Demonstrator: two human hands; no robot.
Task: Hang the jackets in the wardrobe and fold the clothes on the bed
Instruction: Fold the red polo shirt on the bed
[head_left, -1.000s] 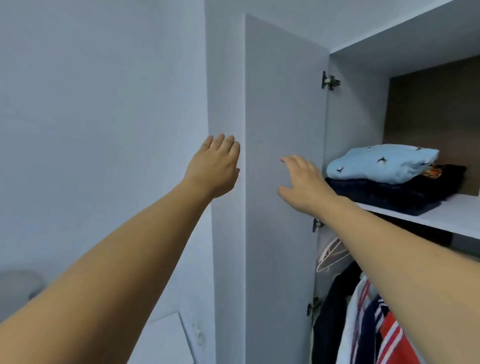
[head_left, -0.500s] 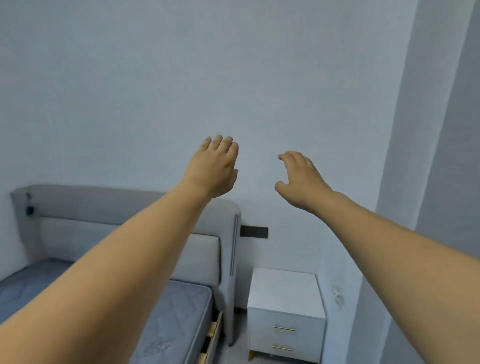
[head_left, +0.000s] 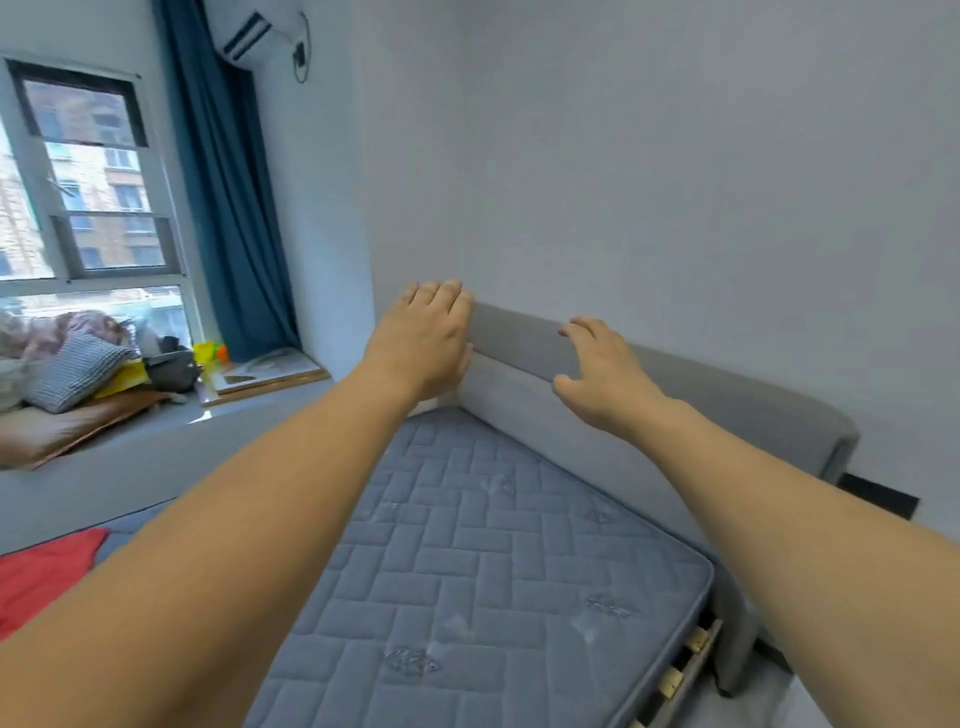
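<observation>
- Both bare arms stretched forward over the bed (head_left: 493, 571), hands in the air and touching nothing.
- Left hand (head_left: 423, 338): back of hand to camera, fingers (head_left: 436, 293) straight and close together, empty.
- Right hand (head_left: 602, 371): fingers (head_left: 576, 328) spread and loosely bent, thumb out to the side, empty.
- Both hands appear in front of the grey padded headboard (head_left: 675, 384); contact with it cannot be told.
- Bed: bare blue-grey quilted mattress with a brick-like stitch pattern, wooden slats (head_left: 680, 670) showing at its right edge.
- Red cloth (head_left: 36, 577): lies on the bed at the far left edge of view, flat, plain red, mostly cut off by the frame and partly behind the left forearm; type of garment cannot be told.
- Well apart from both hands.
- Window ledge (head_left: 260, 395) on the left carries a heap: checked cushion (head_left: 72, 371), black bag (head_left: 174, 366), yellow-green toy (head_left: 208, 353), patterned bedding.
- Window (head_left: 93, 176) with dark teal curtain (head_left: 228, 197) beside it; air conditioner unit (head_left: 244, 28) up at the corner.
- Plain grey-white wall (head_left: 675, 156) behind the headboard; dark strip (head_left: 878, 496) low on the wall at right.
</observation>
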